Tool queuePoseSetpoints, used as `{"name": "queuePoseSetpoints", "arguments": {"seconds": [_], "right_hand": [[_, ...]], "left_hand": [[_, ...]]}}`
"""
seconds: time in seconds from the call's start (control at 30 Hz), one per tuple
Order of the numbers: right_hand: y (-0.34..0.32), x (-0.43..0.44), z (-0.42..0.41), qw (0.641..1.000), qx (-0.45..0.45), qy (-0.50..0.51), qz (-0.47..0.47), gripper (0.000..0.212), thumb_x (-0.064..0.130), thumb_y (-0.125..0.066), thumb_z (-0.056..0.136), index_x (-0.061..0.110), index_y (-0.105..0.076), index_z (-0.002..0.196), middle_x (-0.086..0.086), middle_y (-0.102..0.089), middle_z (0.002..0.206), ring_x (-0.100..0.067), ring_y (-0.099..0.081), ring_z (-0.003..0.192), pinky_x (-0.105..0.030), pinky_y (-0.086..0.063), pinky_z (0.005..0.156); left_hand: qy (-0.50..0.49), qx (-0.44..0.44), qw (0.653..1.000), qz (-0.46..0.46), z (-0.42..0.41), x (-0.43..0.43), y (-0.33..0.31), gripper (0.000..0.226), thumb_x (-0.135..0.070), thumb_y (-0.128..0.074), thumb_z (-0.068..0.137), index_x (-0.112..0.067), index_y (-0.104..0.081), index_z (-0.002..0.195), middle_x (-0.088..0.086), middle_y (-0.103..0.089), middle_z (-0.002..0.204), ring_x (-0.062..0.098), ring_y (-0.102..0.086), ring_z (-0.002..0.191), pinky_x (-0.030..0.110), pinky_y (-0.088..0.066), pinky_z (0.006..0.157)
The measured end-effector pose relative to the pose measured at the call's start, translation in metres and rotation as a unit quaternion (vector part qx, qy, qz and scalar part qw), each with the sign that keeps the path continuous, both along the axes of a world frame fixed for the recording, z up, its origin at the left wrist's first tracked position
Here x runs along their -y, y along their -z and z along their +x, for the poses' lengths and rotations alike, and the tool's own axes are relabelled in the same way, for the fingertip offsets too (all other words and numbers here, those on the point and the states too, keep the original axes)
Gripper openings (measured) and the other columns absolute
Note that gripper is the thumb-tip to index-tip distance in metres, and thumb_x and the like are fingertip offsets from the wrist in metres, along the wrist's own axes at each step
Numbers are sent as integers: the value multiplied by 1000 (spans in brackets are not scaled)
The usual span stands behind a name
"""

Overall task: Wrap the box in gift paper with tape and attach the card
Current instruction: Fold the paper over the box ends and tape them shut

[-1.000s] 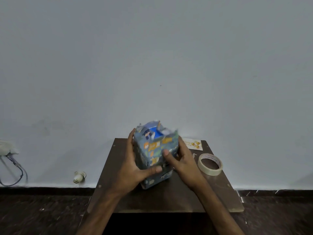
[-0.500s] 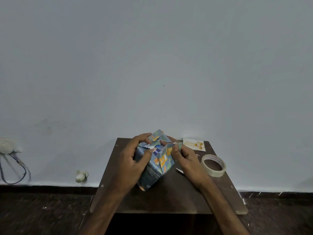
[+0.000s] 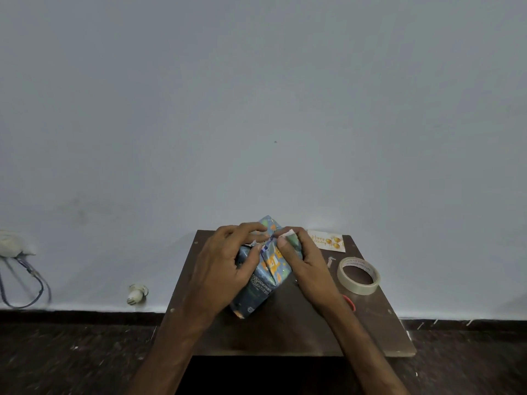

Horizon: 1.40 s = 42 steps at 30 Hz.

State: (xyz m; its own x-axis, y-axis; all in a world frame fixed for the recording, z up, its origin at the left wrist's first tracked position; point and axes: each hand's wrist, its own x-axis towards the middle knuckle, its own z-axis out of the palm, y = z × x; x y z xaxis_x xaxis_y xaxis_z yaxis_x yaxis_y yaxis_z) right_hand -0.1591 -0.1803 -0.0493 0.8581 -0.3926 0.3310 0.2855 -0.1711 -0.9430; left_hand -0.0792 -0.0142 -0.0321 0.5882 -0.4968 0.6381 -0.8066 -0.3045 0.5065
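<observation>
The box [image 3: 266,276], covered in blue gift paper with orange shapes, lies tilted on the small dark table [image 3: 288,332]. My left hand [image 3: 221,269] grips its left side, fingers curled over the far end flaps. My right hand [image 3: 306,266] holds the right side and pinches a folded paper flap at the far end. A white card [image 3: 328,240] with gold balloons lies at the table's far right. The tape roll [image 3: 358,275] lies flat to the right of my right hand.
The table stands against a plain grey wall. A red thing [image 3: 350,302] shows just behind my right wrist. On the floor at the left are a cord [image 3: 25,283] and a small white plug-like object [image 3: 137,293]. The table edges are close on all sides.
The box went from upright with open top flaps to tilted. Both hands moved from its sides to the far end and folded the paper flaps inward.
</observation>
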Motion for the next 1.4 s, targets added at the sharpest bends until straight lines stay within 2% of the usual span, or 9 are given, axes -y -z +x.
{"name": "queuePoseSetpoints", "arguments": {"seconds": [0.1, 0.17, 0.33, 0.43, 0.6, 0.77, 1.03, 1.2, 1.4], "right_hand": [[0, -1, 7, 998, -23, 45, 23, 42, 29, -74, 87, 16, -44, 112, -13, -58, 114, -26, -65, 106, -42, -57, 87], [-4, 1, 10, 995, -64, 68, 21, 51, 35, -79, 78, 20, -42, 108, -17, -54, 113, -29, -64, 103, -45, -57, 85], [-15, 2, 12, 994, -71, 39, 78, 31, 21, -79, 83, 13, -52, 96, -6, -65, 90, -18, -68, 79, -35, -55, 70], [-18, 6, 8, 995, -68, 68, 29, 22, 35, -77, 85, 20, -61, 90, -5, -70, 93, -20, -71, 88, -43, -57, 78], [-25, 5, 5, 983, -17, 138, -120, 15, 28, -78, 84, 21, -65, 81, 5, -65, 82, -9, -58, 71, -28, -49, 66], [-32, 15, -1, 982, -75, 79, -156, 24, 35, -82, 78, 22, -71, 96, 1, -59, 98, -2, -50, 74, -12, -44, 67], [-30, 19, -1, 992, -15, 19, -121, 10, 17, -82, 80, 16, -72, 82, -1, -68, 90, -20, -67, 86, -42, -55, 83], [-25, 17, 2, 984, -27, 36, -171, 14, 29, -77, 85, 16, -73, 88, 2, -65, 93, -16, -64, 85, -42, -55, 82], [-24, 20, 0, 979, -20, 50, -197, 14, 27, -78, 84, 15, -73, 87, 5, -62, 87, -9, -60, 79, -40, -55, 78]], "left_hand": [[14, -19, 1000, -12, -6, 0, -2, 40, -58, -51, 91, -36, -59, 124, -24, -63, 120, -4, -48, 121, 19, -46, 95], [15, -22, 1000, -7, -14, 2, -3, 50, -63, -60, 83, -32, -59, 122, -25, -60, 119, -7, -44, 121, 6, -37, 95], [-21, -106, 987, -116, -21, 13, 3, 23, -11, -68, 88, -22, -63, 107, -18, -63, 111, -2, -52, 113, 3, -39, 86], [12, -205, 963, -172, -17, 13, 2, 28, 0, -61, 92, -21, -57, 111, -19, -70, 104, -1, -63, 107, 20, -50, 85], [70, -232, 954, -175, -5, 11, 7, 36, -16, -57, 90, -18, -45, 123, -15, -68, 113, 6, -63, 113, 30, -52, 92], [135, -234, 950, -153, 8, 5, 12, 46, -17, -55, 94, -27, -49, 138, -13, -51, 142, -1, -50, 129, 13, -45, 96], [121, -310, 935, -122, 26, -1, 9, 44, -35, -69, 81, -35, -64, 125, -11, -70, 120, 12, -70, 106, 32, -59, 84], [68, -224, 964, -126, 29, 2, 18, 25, -27, -65, 96, -35, -71, 120, -18, -69, 122, 6, -66, 112, 39, -59, 93], [74, -100, 991, -54, 23, 2, 12, 37, -40, -57, 96, -37, -63, 132, -21, -63, 127, 4, -55, 124, 21, -47, 100]]}}
